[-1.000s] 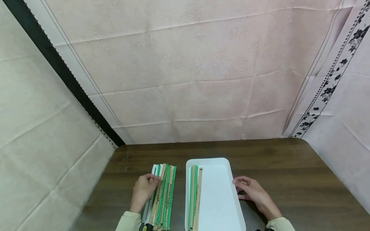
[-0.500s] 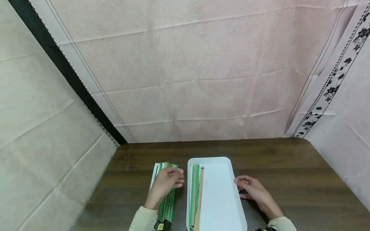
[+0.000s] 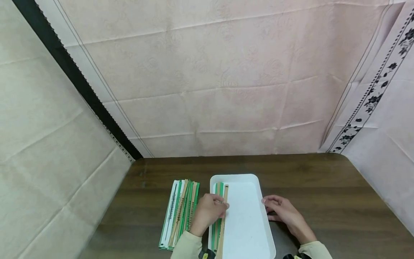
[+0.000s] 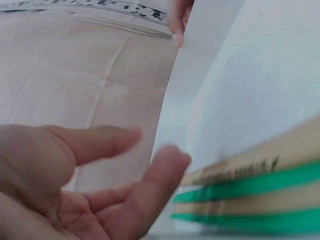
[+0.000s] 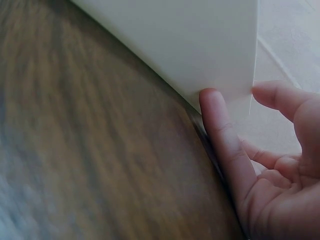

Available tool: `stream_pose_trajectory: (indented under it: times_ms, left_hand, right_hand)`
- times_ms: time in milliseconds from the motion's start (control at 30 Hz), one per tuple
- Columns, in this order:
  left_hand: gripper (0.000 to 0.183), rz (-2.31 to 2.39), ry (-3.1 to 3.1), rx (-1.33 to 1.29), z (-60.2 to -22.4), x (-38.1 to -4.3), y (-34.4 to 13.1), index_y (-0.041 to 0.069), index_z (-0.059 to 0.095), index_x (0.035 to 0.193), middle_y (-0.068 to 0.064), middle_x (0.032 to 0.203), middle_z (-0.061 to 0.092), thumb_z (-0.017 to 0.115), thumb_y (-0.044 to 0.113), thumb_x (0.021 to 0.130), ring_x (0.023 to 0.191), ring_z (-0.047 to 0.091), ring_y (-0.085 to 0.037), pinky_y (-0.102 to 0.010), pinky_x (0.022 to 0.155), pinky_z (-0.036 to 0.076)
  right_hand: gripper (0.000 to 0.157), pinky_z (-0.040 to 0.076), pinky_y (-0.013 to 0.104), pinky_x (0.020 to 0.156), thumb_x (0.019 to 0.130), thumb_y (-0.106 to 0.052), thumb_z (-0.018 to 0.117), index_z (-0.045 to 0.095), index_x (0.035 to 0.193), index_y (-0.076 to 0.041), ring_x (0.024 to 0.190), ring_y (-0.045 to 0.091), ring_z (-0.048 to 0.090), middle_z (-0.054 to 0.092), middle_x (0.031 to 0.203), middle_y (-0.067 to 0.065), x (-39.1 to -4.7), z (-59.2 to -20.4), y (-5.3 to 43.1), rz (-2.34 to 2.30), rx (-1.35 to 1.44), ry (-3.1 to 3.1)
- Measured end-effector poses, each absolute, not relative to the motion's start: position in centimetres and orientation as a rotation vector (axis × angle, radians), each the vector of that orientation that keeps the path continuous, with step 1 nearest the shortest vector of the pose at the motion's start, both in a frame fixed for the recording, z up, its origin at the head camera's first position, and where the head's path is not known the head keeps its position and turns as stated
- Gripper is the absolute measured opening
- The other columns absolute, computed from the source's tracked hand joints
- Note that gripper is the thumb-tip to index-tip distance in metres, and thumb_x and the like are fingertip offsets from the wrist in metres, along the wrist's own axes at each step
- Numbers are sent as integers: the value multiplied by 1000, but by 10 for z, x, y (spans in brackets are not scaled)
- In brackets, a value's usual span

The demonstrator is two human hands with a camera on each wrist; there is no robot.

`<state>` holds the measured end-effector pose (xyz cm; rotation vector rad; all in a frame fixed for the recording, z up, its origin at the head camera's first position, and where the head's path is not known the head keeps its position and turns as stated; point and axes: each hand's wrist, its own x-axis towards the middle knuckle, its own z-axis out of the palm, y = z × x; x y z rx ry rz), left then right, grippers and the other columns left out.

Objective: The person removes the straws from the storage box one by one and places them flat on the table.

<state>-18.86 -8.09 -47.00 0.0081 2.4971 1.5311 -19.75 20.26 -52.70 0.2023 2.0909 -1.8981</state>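
On the table's left lies a bundle of long narrow strips point(image 3: 178, 212) in green, tan and white, some with printed lettering; their exact kind is unclear. A few more green and tan strips point(image 3: 217, 233) lie lengthwise along the left side of a white tray point(image 3: 247, 216). My left hand point(image 3: 209, 212) is over those tray strips and hides part of them. In the left wrist view its thumb and fingers are apart with nothing between them. My right hand point(image 3: 286, 212) touches the tray's right side; in the right wrist view, one finger point(image 5: 217, 120) lies straight against the outer wall.
The brown wooden table point(image 3: 310, 180) carries the tray and the bundle. Patterned pale cloth point(image 3: 207, 90) hangs behind it and along both sides. A narrow gap separates the bundle from the tray.
My left hand has moved right, from the strip bundle across to the strips in the tray. The right hand stays at the tray's right edge.
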Motion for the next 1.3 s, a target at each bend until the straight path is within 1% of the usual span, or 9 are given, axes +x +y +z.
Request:
stream_pose_trajectory:
  times_ms: [133,300,500,767,900,967,1067,1200,1300]
  left_hand:
    - [11,1381,2647,-11,-472,-186,-72,11,75,83,-1,55,65,80,14,93,51,60,-15,-30,48,42]
    - [26,1253,2779,9,-470,-183,-66,11,71,67,-1,50,62,83,8,89,47,57,-13,-29,46,43]
    - [38,1184,2868,-7,-470,-192,-58,10,62,57,3,52,53,84,7,87,50,50,-12,-26,46,40]
    - [62,1138,2966,-51,-485,-205,-53,18,36,46,10,42,26,80,0,87,41,23,-7,-22,40,23]
    - [64,1056,3058,-51,-491,-206,-49,19,30,47,11,42,20,74,-3,87,39,17,-5,-22,37,21]
    - [62,1015,3094,-64,-492,-205,-47,19,30,48,10,43,20,72,-5,88,39,18,-6,-23,36,22]
    - [55,968,3118,-90,-491,-203,-44,16,36,50,5,43,29,70,-6,88,39,28,-8,-23,36,28]
    - [37,939,3122,-124,-491,-202,-41,8,51,59,-7,51,49,73,-4,86,43,48,-14,-27,37,41]
    - [25,942,3118,-140,-490,-202,-40,2,59,65,-13,57,55,74,-2,85,45,54,-16,-29,38,45]
  right_hand:
    - [44,63,36,79,106,-27,66,60,133,7,93,21,69,72,107,9,-198,-526,203,-1900,188,2082]
    - [45,63,36,79,105,-28,66,60,133,7,93,20,69,72,107,9,-198,-527,203,-1898,193,2076]
    - [46,63,37,79,104,-29,69,61,132,7,93,21,69,72,106,10,-198,-527,204,-1912,220,2086]
    - [47,63,37,80,103,-28,69,60,133,7,93,22,69,72,104,9,-197,-530,202,-1920,209,2077]
    - [48,63,36,79,104,-28,69,59,134,8,92,21,69,72,104,9,-197,-530,201,-1930,186,2065]
    - [49,63,36,79,104,-28,69,59,134,8,92,21,69,73,104,9,-197,-530,201,-1934,168,2058]
    - [49,63,36,79,105,-28,68,58,134,9,92,21,69,72,104,9,-197,-529,201,-1929,155,2059]
    - [49,63,36,79,105,-29,68,58,134,9,92,21,69,72,105,10,-197,-528,202,-1919,164,2066]
    - [49,64,37,79,104,-30,69,59,134,8,92,21,69,72,105,10,-197,-528,203,-1912,186,2076]
